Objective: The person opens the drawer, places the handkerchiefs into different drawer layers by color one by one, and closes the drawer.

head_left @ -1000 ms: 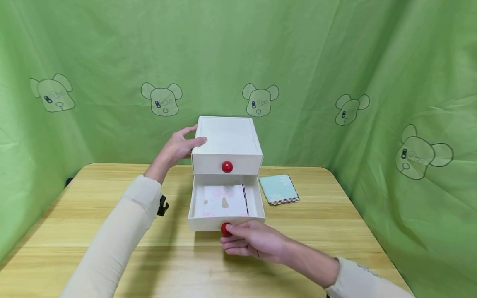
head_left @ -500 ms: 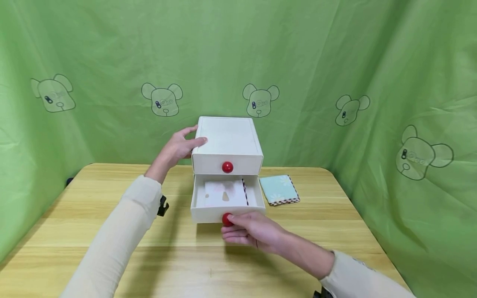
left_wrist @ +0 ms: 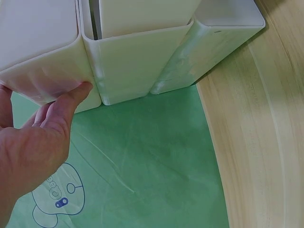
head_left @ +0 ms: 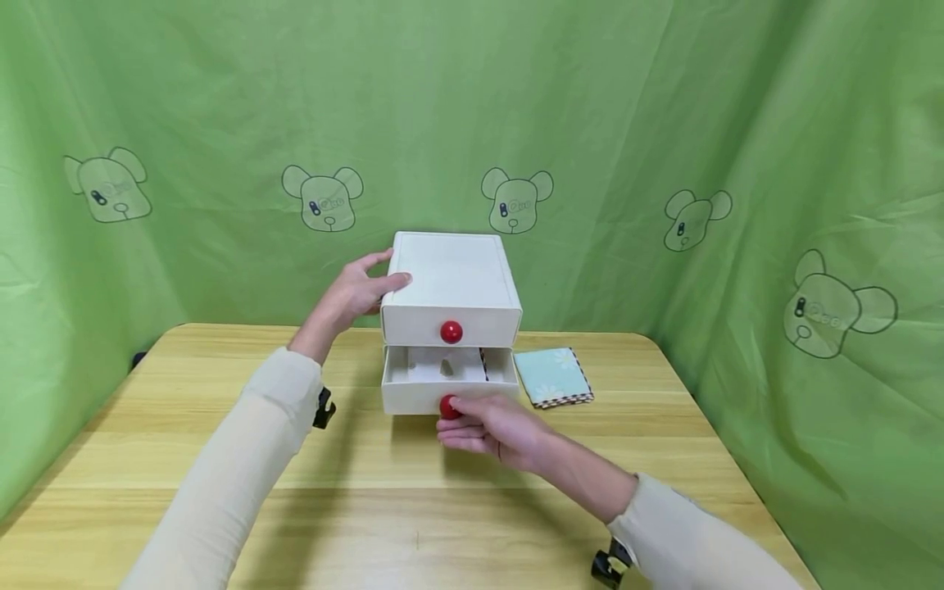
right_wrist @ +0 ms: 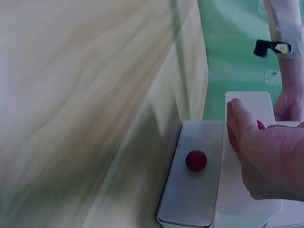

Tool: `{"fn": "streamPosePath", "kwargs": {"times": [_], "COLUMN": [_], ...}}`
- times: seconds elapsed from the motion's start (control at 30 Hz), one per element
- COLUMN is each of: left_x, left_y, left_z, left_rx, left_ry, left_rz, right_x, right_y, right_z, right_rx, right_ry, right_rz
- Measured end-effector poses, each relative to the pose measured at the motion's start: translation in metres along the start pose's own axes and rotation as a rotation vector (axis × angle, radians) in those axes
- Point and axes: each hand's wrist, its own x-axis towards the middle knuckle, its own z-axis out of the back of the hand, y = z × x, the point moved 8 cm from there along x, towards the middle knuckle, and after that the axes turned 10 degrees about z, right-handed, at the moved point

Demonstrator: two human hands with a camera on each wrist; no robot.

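Our left hand (head_left: 352,297) braces the white drawer box (head_left: 451,279) with straight fingers; our right hand (head_left: 492,426) pinches the lower drawer's red knob (head_left: 447,407). That drawer (head_left: 450,385), cloth inside, stands nearly shut; a blue cloth (head_left: 553,375) lies right on the worktop (head_left: 221,459).

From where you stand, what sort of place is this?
Probably a staged recording corner, not a home: a green cloth backdrop printed with cartoon bears wraps a light wooden table, which holds a small white two-drawer box with red knobs.
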Motion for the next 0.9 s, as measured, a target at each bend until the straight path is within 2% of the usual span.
{"fn": "streamPosePath", "kwargs": {"times": [0.57, 0.9], "left_x": [0.004, -0.002], "left_y": [0.002, -0.001], "left_z": [0.002, 0.000], "left_rx": [-0.007, 0.002], "left_ry": [0.006, 0.002], "left_rz": [-0.015, -0.007], "right_x": [0.040, 0.057], "right_y": [0.010, 0.011], "right_z": [0.016, 0.026], "right_rx": [-0.003, 0.056], "right_ry": [-0.080, -0.131], "right_rz": [-0.011, 0.017]}}
